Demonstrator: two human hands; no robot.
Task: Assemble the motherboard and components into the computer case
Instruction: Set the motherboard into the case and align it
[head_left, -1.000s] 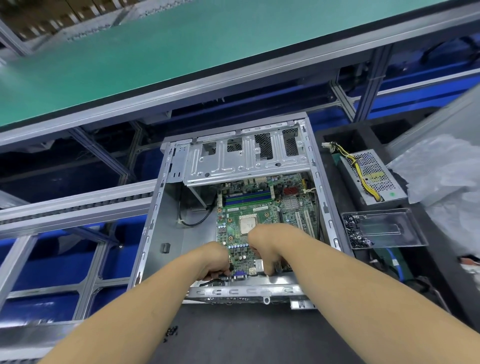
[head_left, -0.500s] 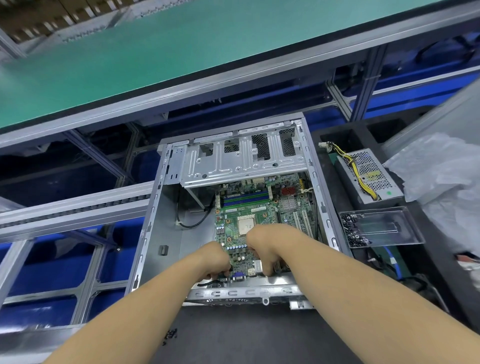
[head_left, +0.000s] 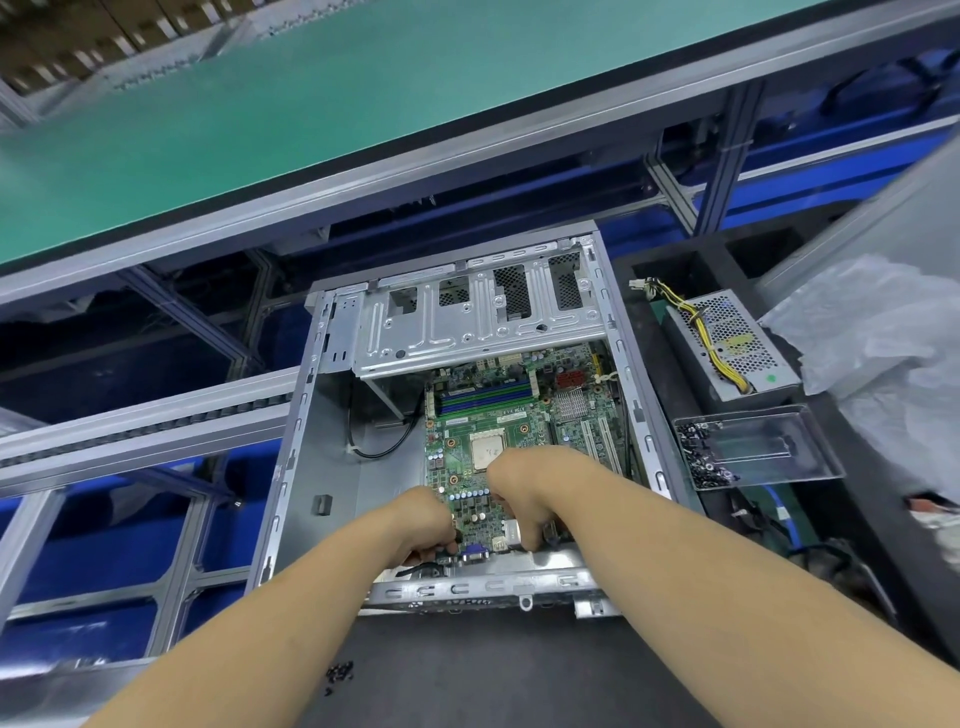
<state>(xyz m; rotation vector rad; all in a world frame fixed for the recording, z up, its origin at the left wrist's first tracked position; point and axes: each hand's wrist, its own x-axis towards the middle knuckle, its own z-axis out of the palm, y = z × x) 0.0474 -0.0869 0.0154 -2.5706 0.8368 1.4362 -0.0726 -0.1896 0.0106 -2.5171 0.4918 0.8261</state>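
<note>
An open grey computer case (head_left: 296, 467) lies on its side in front of me. A green motherboard (head_left: 498, 421) with blue memory slots and a bare CPU sits inside it, towards the right. My left hand (head_left: 423, 525) grips the board's near left edge beside the blue VGA port. My right hand (head_left: 524, 493) has its fingers curled down over the near edge by the rear ports. Both sets of fingertips are hidden behind the case's near rim (head_left: 483, 590).
A silver power supply (head_left: 732, 345) with yellow and black wires lies right of the case. In front of it is a clear plastic tray (head_left: 758, 447) holding several black screws. A few loose screws (head_left: 340, 673) lie on the dark mat near me. White plastic wrap (head_left: 883, 353) is at far right.
Both hands stay at the board's near edge with almost no movement. The view shifted slightly.
</note>
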